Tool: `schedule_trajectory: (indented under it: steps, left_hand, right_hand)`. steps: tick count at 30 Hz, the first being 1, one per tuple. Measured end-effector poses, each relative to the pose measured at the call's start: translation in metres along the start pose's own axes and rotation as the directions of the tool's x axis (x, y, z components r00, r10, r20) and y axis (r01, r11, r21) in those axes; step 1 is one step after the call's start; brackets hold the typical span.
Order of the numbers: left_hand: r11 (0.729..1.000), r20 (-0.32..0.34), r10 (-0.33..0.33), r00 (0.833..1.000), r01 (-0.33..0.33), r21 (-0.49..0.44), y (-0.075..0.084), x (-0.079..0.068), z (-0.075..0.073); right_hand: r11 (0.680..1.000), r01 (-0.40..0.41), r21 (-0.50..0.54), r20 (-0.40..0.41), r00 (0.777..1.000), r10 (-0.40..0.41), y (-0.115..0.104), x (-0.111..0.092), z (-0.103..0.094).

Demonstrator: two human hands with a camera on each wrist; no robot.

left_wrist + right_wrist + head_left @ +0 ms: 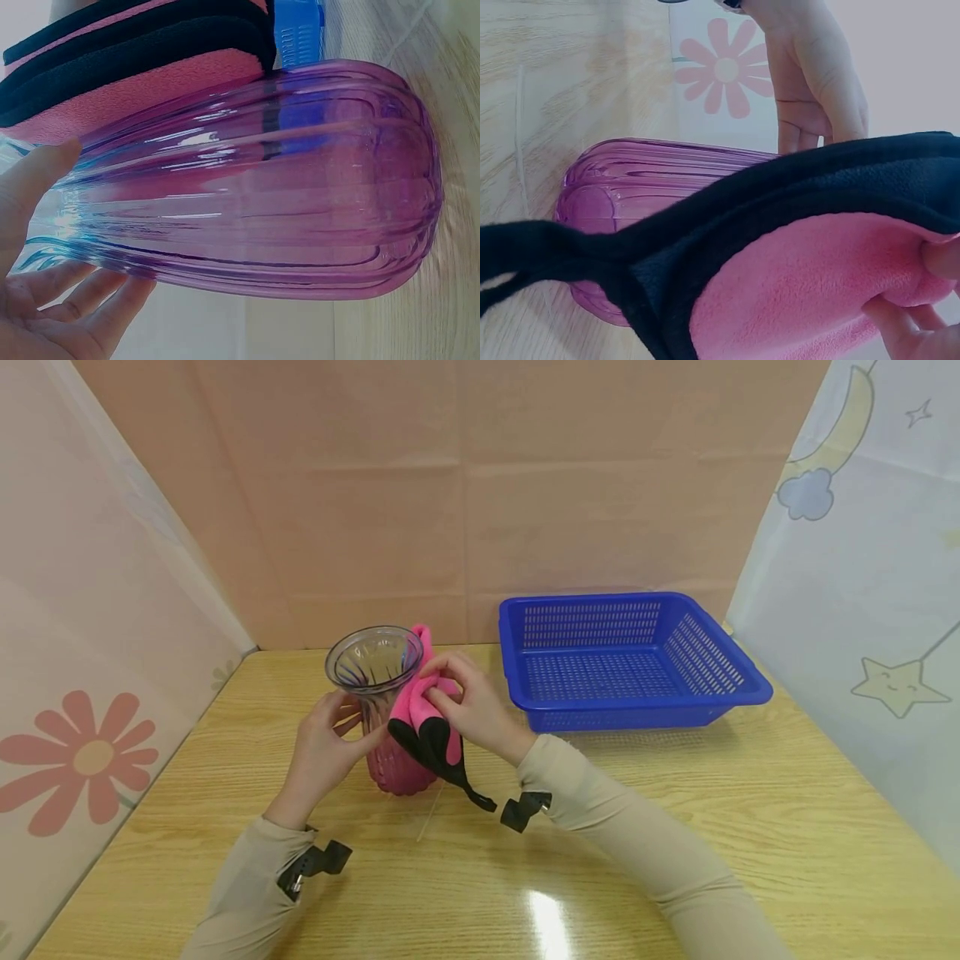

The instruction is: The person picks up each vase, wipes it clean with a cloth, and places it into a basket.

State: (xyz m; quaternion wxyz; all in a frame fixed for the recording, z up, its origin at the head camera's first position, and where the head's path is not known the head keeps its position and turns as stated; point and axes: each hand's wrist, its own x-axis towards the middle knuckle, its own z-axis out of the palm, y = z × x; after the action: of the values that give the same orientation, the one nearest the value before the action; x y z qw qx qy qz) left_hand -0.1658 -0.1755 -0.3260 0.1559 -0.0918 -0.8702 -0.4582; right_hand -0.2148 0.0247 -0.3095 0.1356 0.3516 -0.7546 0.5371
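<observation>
A ribbed glass vase (399,764), clear bluish at its flared mouth and pink-purple lower down, is near the table's left middle. My left hand (322,752) holds it around the neck, with the thumb on the near side and fingers on the far side, as the left wrist view shows. In my right hand (476,706) a folded pink cloth (802,270) with black edging is pinched between thumb and fingers. The cloth lies against the vase's right side just below the rim, and its black hanging loop (480,799) dangles toward the table.
A blue slotted plastic basket (637,703) stands on the wooden table (420,893) at the back right, with nothing in it. Printed hangings enclose the table at the left, back and right. A thin pale strand (429,814) lies in front of the vase.
</observation>
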Motion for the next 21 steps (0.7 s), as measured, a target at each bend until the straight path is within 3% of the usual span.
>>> schedule_trajectory:
  steps: [21]
  left_hand:
    - [1.0, -0.003, 0.005, 1.0, -0.005, 0.0, 0.0003, -0.0002, 0.0003]
  right_hand:
    - [0.995, 0.012, -0.101, 0.133, 0.991, 0.001, 0.0049, -0.0032, -0.0017]
